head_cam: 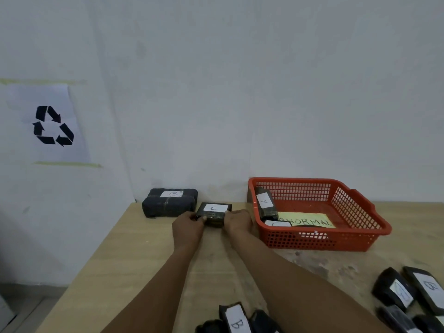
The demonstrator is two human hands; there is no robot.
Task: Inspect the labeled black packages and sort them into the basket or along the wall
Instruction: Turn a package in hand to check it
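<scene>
A black package labelled C (213,211) lies on the wooden table near the wall. My left hand (188,226) grips its left end and my right hand (237,221) grips its right end. To its left, a larger black package labelled B (169,203) stands against the wall. To the right is the red basket (319,239), with a yellow paper reading NORMAL on its floor. A black package labelled A (265,205) leans inside the basket's left wall, and a second package (278,223) lies below it.
More black labelled packages lie at the near edge: one labelled B (236,319) at bottom centre and several (413,294) at bottom right. A recycling sign (51,124) hangs on the left wall. The table's left edge (96,253) runs diagonally.
</scene>
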